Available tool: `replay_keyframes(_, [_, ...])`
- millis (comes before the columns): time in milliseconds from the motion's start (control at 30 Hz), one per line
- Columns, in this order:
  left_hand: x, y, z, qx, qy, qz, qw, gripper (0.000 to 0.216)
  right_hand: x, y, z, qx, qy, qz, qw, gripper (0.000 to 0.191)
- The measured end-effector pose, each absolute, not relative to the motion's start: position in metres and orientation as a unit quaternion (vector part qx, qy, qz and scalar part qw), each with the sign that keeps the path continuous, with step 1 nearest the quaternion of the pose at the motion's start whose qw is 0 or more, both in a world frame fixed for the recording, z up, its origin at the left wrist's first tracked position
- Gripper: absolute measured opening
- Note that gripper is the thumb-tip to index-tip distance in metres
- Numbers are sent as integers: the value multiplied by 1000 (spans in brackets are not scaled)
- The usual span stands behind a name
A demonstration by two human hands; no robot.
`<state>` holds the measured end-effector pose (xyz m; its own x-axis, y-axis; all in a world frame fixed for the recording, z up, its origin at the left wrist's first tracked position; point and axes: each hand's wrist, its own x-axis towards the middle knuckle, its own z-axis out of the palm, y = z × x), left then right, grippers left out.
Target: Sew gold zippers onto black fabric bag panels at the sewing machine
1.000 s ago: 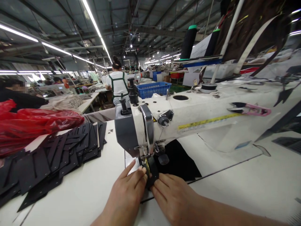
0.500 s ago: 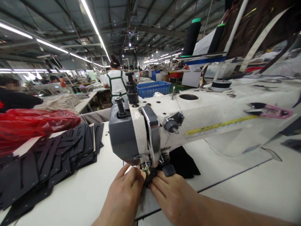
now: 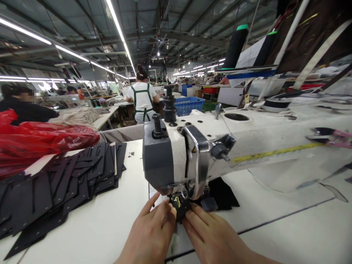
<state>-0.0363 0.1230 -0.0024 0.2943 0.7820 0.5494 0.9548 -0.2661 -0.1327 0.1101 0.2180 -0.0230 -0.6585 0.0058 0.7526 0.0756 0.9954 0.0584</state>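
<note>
Between fingers (image 3: 164,211), less zipper (image 3: 178,202) than a second ago.

Bare left hand (image 3: 152,231): wrist cut off by the bottom edge; whether it pinches or presses is hidden.
Bare right hand (image 3: 210,231): fingertips partly hidden; forearm cut off below.
Small black piece with gold-coloured metal teeth (image 3: 182,212): far end vanishes beneath the white-and-grey metal sewing machine (image 3: 158,157); both sides are covered by the hands.
Needle: out of sight behind the curved chrome guard (image 3: 202,157).
Flat black cloth (image 3: 224,194): partly covered by the machine.
Pink-and-black snips (image 3: 334,138): blurred, cut off at right.
Yellow tape strip (image 3: 275,152): markings too blurred to read.
Heap of flat black slotted pieces (image 3: 41,194): cut off at left.
Crinkled red plastic bag (image 3: 44,143): likewise.
</note>
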Motion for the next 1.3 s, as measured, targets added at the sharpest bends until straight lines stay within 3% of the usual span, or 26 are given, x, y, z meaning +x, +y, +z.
replay_keyframes(533, [-40,126,-3,-764,-580,-215,184,24,102,225,-24,-39,-927,-55,368,32])
replay_keyframes(800, [-42,130,-8,-758,-570,-232,217,25,114,221,-8,-40,-901,-93,422,23])
replay_keyframes(1033, [-42,130,-10,-745,-577,-255,215,22,105,231,-5,-58,-919,15,390,39])
replay_keyframes(1300, [-41,130,-5,-748,-594,-240,171,21,101,237,-19,-54,-936,51,344,32])
